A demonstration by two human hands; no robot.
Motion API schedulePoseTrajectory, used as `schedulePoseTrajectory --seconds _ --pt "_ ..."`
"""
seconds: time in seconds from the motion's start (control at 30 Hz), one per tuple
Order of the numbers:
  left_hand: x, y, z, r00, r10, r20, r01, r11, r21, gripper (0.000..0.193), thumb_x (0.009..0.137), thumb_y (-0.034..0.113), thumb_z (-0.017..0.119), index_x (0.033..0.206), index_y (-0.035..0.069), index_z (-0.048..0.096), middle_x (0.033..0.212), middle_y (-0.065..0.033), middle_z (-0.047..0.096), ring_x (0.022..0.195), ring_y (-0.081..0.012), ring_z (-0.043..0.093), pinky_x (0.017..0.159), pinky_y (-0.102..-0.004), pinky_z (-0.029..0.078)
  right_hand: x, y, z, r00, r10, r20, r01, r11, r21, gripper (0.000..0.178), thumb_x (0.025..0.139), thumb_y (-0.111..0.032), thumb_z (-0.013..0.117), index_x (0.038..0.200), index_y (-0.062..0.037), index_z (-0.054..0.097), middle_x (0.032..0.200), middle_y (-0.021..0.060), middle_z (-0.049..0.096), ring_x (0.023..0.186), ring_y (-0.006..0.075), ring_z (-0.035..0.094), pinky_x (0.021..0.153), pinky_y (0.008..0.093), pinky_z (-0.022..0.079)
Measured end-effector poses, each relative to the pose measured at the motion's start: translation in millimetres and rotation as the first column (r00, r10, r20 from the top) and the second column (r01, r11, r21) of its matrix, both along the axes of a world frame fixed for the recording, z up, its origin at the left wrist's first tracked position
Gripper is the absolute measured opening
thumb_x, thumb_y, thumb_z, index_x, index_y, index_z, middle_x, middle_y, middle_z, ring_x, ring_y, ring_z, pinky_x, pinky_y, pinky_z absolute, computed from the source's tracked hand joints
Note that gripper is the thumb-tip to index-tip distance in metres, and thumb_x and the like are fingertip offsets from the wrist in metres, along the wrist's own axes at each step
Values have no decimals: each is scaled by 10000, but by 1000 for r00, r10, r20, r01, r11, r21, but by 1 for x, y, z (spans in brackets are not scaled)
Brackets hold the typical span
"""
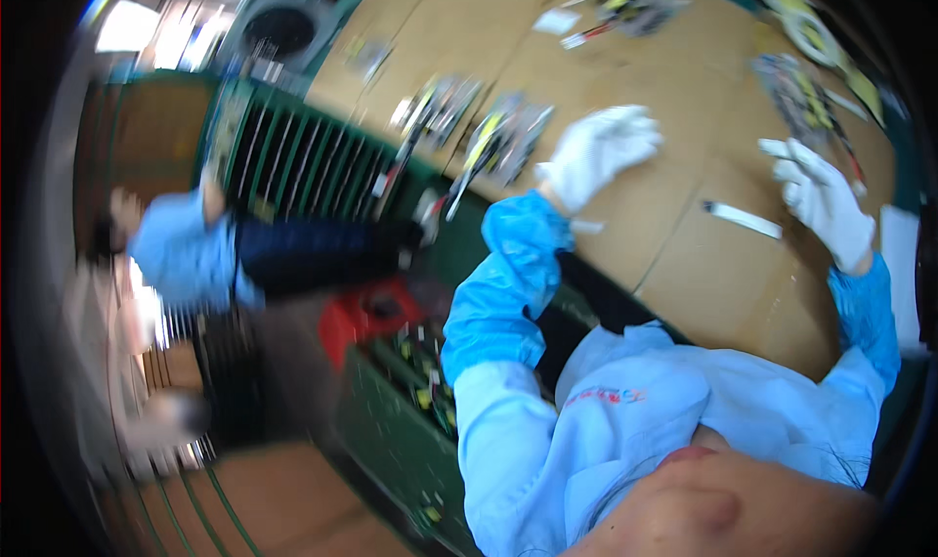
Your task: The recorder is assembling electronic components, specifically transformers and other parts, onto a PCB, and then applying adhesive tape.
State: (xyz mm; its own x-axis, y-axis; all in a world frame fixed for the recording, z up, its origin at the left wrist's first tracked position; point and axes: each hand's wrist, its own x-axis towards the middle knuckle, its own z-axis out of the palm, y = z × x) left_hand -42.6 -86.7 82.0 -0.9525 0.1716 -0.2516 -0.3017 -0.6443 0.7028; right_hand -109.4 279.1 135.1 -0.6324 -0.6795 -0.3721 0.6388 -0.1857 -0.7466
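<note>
Blue shirt point(640, 369); slim white strip point(747, 221), dark-ended; left hand point(603, 156), right hand point(823, 197): grips unclear.

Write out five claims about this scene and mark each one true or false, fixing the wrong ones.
1. The left hand and right hand both wear white gloves. True.
2. The left hand grips the white strip with a dark end. False: it lies on the brown work surface, nearer the right hand.
3. Blue sleeve covers are worn on both forearms. True.
4. The standing co-worker's top is red. False: it is light blue.
5. A bundle with yellow parts lies near the right hand. True.
</note>
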Motion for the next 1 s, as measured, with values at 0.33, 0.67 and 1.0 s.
schedulePoseTrajectory --seconds 0.33,0.67,1.0 --pt "324 -34 -9 697 664 -270 -717 635 -288 544 1050 397 517 1332 -66 572 1242 -197 667 1119 -296 679 975 -380 543 -18 -173 -49 819 560 -124 -552 829 93 472 1099 -255 441 1507 -18 415 1159 37 709 800 45 687 681 132 553" --pt "700 7 -158 -476 838 -267 -313 -446 -839 379 888 130 667 1231 -15 595 1018 -157 665 951 -298 663 817 -428 538 160 -329 -19 502 803 -321 -712 594 375 472 1097 -363 444 1423 -37 546 910 -53 683 630 -5 572 525 118 441" --pt "879 -17 -174 -410 896 173 585 404 -703 747 847 95 581 1552 217 365 1637 -150 275 1458 -427 304 1170 -483 363 201 -323 5 206 890 -406 -665 432 609 553 1080 -495 414 1281 -31 636 810 -17 637 616 62 614 521 187 479"
